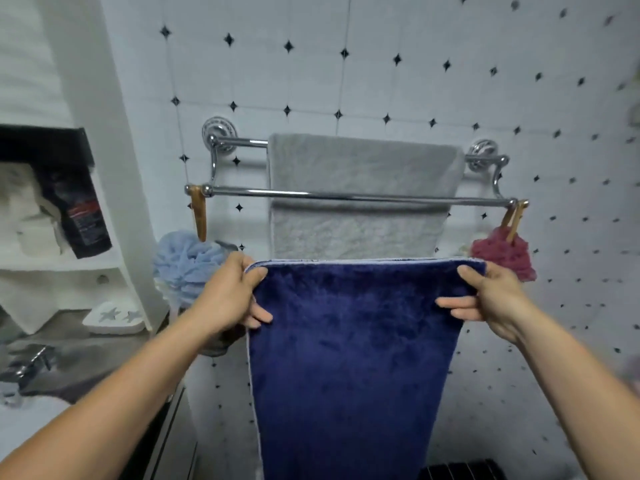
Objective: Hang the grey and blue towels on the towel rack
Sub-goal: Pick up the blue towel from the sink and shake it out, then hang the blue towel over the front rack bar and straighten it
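Observation:
A chrome double-bar towel rack (242, 192) is fixed to the tiled wall. The grey towel (360, 168) hangs over its rear bar, and the front bar crosses in front of it. Below the front bar I hold the blue towel (349, 358) spread flat by its top edge. My left hand (230, 292) grips the top left corner. My right hand (491, 297) grips the top right corner. The towel hangs straight down between my arms, its top edge level and a little lower than the front bar.
A light blue bath pouf (187, 263) hangs from a wooden peg at the rack's left end, a dark red pouf (504, 254) at the right end. White shelves (86, 261) with a black bottle and a soap dish (114, 317) stand at left.

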The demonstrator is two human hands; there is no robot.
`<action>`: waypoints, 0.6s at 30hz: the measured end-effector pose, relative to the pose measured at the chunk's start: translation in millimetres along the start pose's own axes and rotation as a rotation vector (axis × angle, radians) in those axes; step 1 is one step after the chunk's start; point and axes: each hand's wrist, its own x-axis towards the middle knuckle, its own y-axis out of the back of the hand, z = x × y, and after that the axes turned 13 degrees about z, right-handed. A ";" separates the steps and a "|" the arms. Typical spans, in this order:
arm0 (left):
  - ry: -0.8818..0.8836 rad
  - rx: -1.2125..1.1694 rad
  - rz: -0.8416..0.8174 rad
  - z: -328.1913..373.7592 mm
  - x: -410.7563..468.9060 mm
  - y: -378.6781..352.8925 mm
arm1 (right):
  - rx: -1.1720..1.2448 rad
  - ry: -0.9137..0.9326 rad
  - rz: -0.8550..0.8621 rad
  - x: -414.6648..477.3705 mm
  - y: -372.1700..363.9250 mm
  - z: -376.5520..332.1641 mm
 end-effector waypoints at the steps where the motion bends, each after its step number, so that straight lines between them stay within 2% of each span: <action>1: -0.009 -0.072 0.024 11.0 5.2 -0.8 | 0.044 -0.003 0.004 3.5 -2.0 -8.9; 3: -0.060 -0.200 0.068 33.4 15.7 -1.1 | 0.139 0.005 0.033 13.3 -4.4 -27.6; 6: -0.083 -0.310 0.000 51.2 28.0 -1.8 | 0.239 -0.007 0.072 30.2 -4.9 -48.6; 8: -0.013 -0.354 -0.016 49.1 35.5 -6.2 | 0.259 -0.061 0.041 43.5 -4.8 -48.7; 12: 0.186 -0.440 0.077 41.2 54.6 -23.1 | 0.311 -0.162 -0.045 73.7 -15.0 -31.0; 16: 0.354 -0.646 0.135 48.2 79.4 -46.9 | 0.373 -0.169 -0.047 104.6 -34.6 -35.8; 18: 0.364 -0.804 0.206 59.4 95.1 -56.9 | 0.432 -0.165 -0.039 124.7 -43.6 -47.7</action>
